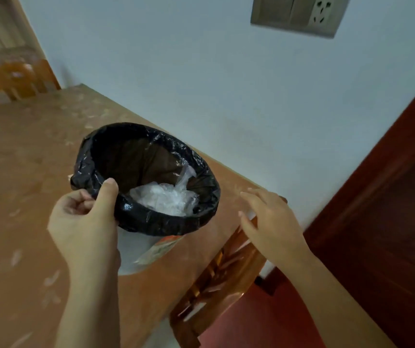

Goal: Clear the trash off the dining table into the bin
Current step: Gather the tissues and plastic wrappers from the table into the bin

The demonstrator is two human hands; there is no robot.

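Observation:
A small bin lined with a black plastic bag [166, 222] is tilted toward me above the dining table [25, 172]. My left hand [86, 222] grips the bin's near rim, thumb over the edge. Crumpled clear plastic wrap [166, 199] lies inside the bin. Under the bin, a white and orange wrapper or bag [158, 249] shows on the table near its right edge. My right hand [271, 222] hovers to the right of the bin, fingers spread, holding nothing.
The table's brown patterned cover runs along a pale wall [226, 96]. A wooden chair [216, 285] is tucked at the table's right end and another chair [13, 81] at the far left. A dark red door [389, 222] stands at right.

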